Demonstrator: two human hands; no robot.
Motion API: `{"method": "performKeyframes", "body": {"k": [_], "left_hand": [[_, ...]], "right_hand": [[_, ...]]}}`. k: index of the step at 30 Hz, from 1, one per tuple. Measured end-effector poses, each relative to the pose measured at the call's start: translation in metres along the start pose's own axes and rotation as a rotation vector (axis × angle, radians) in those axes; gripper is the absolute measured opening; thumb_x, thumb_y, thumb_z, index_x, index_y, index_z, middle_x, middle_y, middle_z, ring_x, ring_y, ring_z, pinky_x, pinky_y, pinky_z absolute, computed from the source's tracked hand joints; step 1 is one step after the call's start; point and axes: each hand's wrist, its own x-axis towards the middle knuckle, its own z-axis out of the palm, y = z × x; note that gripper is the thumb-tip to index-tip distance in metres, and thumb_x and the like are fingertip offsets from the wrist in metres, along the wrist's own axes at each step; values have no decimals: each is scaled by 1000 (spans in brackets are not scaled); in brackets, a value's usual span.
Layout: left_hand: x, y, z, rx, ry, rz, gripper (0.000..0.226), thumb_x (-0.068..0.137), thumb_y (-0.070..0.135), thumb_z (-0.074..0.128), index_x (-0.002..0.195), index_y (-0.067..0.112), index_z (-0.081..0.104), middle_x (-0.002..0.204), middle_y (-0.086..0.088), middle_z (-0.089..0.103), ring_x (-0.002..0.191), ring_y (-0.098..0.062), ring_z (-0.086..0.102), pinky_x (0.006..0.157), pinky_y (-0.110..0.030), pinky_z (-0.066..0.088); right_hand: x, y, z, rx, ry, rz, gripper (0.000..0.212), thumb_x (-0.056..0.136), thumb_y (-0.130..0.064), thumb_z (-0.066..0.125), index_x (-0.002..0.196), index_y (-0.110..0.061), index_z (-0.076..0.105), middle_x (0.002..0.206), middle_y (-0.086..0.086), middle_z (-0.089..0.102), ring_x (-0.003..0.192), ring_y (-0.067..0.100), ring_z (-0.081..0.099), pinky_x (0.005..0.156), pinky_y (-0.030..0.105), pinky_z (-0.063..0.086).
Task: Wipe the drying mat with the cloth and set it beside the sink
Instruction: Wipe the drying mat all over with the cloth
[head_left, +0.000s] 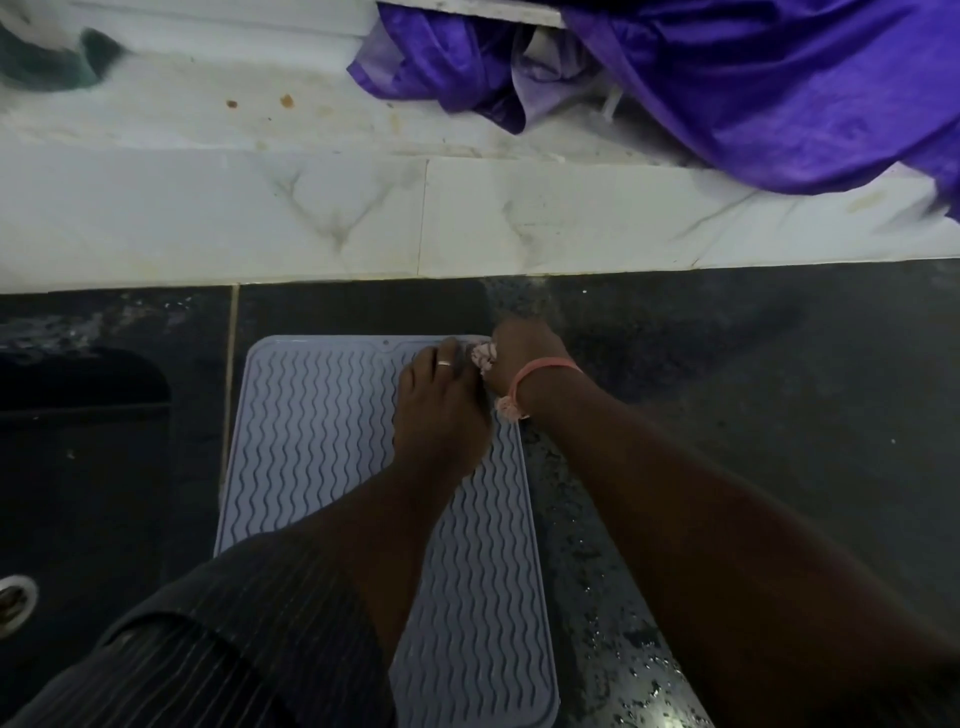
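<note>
A pale lilac drying mat (322, 441) with wavy ridges lies flat on the dark wet counter, just right of the sink. My left hand (441, 410) rests palm down on the mat's far right part, fingers apart, a ring on one finger. My right hand (519, 358) sits at the mat's far right corner, closed on a small crumpled pinkish cloth (483, 358) that shows between the two hands. A pink band circles my right wrist. Most of the cloth is hidden by my hands.
The dark sink basin (83, 441) lies at the left with its drain (13, 603) at the lower left. The black counter (727, 415) to the right is speckled with water. Behind it rises a white marble ledge (311, 218) with purple fabric (753, 88) and a green item (47, 57).
</note>
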Motion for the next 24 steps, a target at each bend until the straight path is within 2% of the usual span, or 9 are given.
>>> {"method": "performKeyframes", "body": {"k": [3, 6, 12, 16, 20, 24], "left_hand": [[0, -1, 0, -3, -19, -5, 83, 88, 52, 61, 158, 20, 30, 161, -13, 31, 145, -37, 28, 118, -53, 25], [-2, -2, -3, -26, -9, 21, 86, 87, 55, 60, 158, 17, 29, 160, -15, 32, 143, -38, 30, 116, -53, 27], [0, -2, -6, -51, -85, 29, 99, 83, 60, 62, 161, 19, 16, 164, -14, 20, 148, -38, 20, 121, -53, 17], [1, 0, -6, -47, -63, 10, 84, 92, 48, 57, 161, 18, 20, 164, -14, 22, 147, -38, 22, 120, -53, 19], [2, 1, -10, -60, -86, 0, 74, 97, 38, 48, 162, 19, 18, 165, -13, 18, 148, -37, 19, 121, -52, 15], [2, -1, -6, -58, -52, -2, 68, 96, 31, 46, 160, 17, 28, 162, -14, 27, 143, -38, 27, 118, -53, 20]], "right_hand": [[-12, 7, 1, 65, -12, 77, 32, 95, -28, 69, 115, -2, 67, 113, 20, 70, 103, 38, 67, 74, 34, 46], [-27, 8, 4, 101, -33, 120, 38, 97, -31, 64, 120, 0, 64, 116, 20, 68, 105, 37, 66, 75, 35, 47], [-57, 7, 9, 106, -96, 174, 35, 94, -22, 68, 121, -2, 59, 122, 20, 64, 110, 37, 63, 76, 33, 42], [-77, 12, 16, 116, -118, 207, 27, 97, -23, 62, 115, -3, 60, 119, 19, 65, 108, 36, 64, 75, 32, 42], [-91, 18, 25, 147, -135, 224, 28, 96, -28, 61, 106, -2, 63, 110, 21, 68, 103, 38, 66, 76, 35, 50], [-107, 24, 32, 148, -174, 252, 25, 94, -23, 64, 103, 1, 65, 108, 21, 68, 100, 36, 67, 70, 29, 43]]}}
